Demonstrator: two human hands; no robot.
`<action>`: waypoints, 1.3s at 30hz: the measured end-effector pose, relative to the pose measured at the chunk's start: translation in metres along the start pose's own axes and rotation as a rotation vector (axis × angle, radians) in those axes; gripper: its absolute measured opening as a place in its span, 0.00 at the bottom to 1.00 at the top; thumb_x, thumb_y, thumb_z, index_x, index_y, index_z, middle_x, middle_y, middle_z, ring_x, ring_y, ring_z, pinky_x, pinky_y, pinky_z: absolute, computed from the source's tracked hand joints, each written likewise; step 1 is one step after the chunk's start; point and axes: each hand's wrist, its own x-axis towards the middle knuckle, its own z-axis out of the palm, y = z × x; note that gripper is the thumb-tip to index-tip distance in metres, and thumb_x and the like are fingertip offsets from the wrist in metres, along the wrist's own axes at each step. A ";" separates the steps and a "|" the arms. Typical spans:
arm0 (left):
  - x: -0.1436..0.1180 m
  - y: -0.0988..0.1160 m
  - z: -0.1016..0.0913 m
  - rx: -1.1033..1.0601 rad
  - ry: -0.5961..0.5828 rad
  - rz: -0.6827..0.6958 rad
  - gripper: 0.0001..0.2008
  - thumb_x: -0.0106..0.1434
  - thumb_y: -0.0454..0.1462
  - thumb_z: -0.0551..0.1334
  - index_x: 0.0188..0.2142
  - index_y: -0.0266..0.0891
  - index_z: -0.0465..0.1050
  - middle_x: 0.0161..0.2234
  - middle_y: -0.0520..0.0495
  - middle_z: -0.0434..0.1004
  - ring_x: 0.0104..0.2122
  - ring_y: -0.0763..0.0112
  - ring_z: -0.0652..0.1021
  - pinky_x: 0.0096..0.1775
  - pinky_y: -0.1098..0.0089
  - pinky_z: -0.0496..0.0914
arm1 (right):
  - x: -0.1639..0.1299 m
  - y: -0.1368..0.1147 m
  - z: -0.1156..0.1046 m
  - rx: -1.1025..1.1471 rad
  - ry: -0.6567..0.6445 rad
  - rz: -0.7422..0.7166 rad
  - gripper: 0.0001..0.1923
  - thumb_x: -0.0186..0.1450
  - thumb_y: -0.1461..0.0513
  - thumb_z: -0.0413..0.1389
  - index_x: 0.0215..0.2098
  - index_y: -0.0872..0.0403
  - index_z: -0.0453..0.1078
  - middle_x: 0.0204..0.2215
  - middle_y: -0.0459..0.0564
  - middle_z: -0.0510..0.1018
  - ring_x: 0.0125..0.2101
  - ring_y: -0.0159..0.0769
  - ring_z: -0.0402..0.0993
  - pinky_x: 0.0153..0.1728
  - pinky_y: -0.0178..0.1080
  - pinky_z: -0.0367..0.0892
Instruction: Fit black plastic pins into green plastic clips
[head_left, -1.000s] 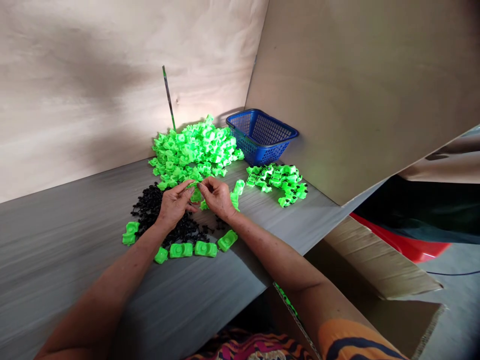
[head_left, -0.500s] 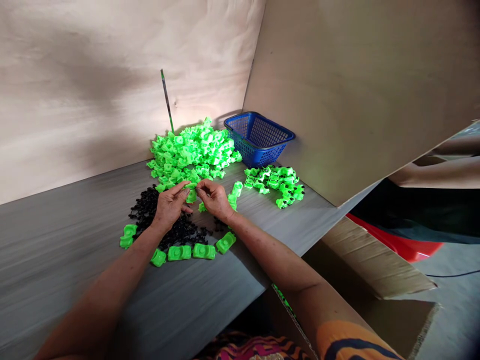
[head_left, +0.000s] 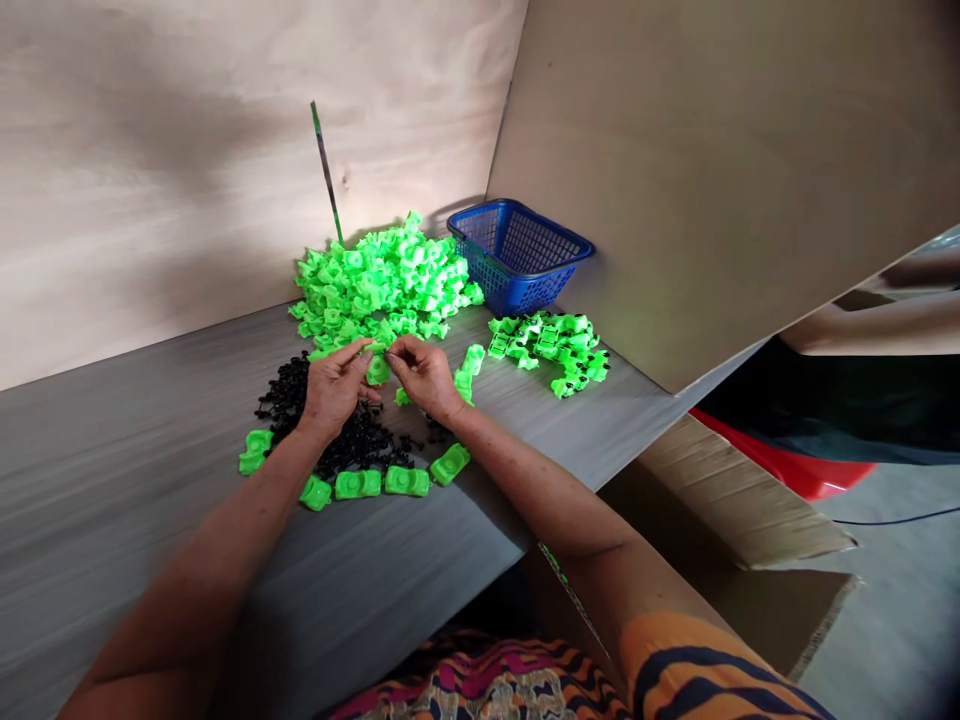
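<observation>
My left hand (head_left: pixel 334 388) and my right hand (head_left: pixel 425 376) meet over the grey table (head_left: pixel 150 520), fingertips pinched together on one small green plastic car body (head_left: pixel 377 368). Under my left wrist lies a heap of small black parts (head_left: pixel 352 445). A row of green car bodies (head_left: pixel 382 482) lies just in front of my hands. Behind them rises a large pile of green bodies (head_left: pixel 382 285). A smaller pile of green bodies with black wheels (head_left: pixel 555 350) sits to the right.
A blue plastic basket (head_left: pixel 517 255) stands in the back corner between plywood walls. A thin stick (head_left: pixel 324 170) leans on the back wall. The table's right edge drops to a cardboard box (head_left: pixel 750 520) and a red object (head_left: pixel 795 470).
Both hands have stayed together on the green piece, with small finger movements. The camera view has shifted slightly, so everything sits a little higher in the picture.
</observation>
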 end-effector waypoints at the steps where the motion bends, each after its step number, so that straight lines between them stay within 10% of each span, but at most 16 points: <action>1: 0.002 0.001 -0.001 -0.024 0.016 -0.005 0.19 0.57 0.40 0.71 0.47 0.33 0.82 0.23 0.52 0.78 0.20 0.68 0.80 0.23 0.72 0.75 | 0.000 -0.002 -0.002 -0.101 -0.016 -0.028 0.08 0.69 0.59 0.54 0.32 0.53 0.66 0.28 0.45 0.71 0.32 0.33 0.64 0.36 0.35 0.61; 11: 0.013 0.003 -0.010 -0.195 0.094 -0.172 0.23 0.60 0.30 0.62 0.55 0.32 0.73 0.27 0.49 0.81 0.26 0.69 0.83 0.34 0.68 0.81 | -0.013 -0.008 0.014 -0.878 -0.612 -0.226 0.13 0.68 0.68 0.53 0.50 0.59 0.74 0.44 0.61 0.79 0.53 0.51 0.65 0.53 0.51 0.60; 22: 0.011 0.005 -0.009 -0.178 0.076 -0.179 0.28 0.56 0.30 0.64 0.58 0.30 0.72 0.23 0.51 0.79 0.22 0.70 0.81 0.28 0.72 0.78 | -0.007 0.006 0.014 -0.805 -0.563 -0.225 0.13 0.65 0.71 0.53 0.45 0.58 0.76 0.39 0.57 0.80 0.46 0.45 0.70 0.48 0.44 0.61; 32: 0.005 0.006 -0.004 -0.171 -0.004 -0.160 0.28 0.54 0.34 0.68 0.55 0.33 0.76 0.25 0.50 0.80 0.23 0.69 0.81 0.29 0.69 0.80 | 0.007 0.002 -0.020 -0.109 -0.224 -0.111 0.07 0.59 0.69 0.55 0.31 0.54 0.73 0.28 0.45 0.75 0.30 0.31 0.70 0.37 0.34 0.65; 39: 0.000 0.001 0.001 -0.162 -0.038 -0.161 0.27 0.51 0.34 0.68 0.53 0.32 0.77 0.24 0.50 0.79 0.26 0.66 0.83 0.32 0.64 0.81 | 0.003 -0.003 -0.013 -0.066 -0.118 -0.112 0.06 0.59 0.70 0.55 0.29 0.53 0.71 0.28 0.44 0.74 0.30 0.30 0.69 0.36 0.34 0.66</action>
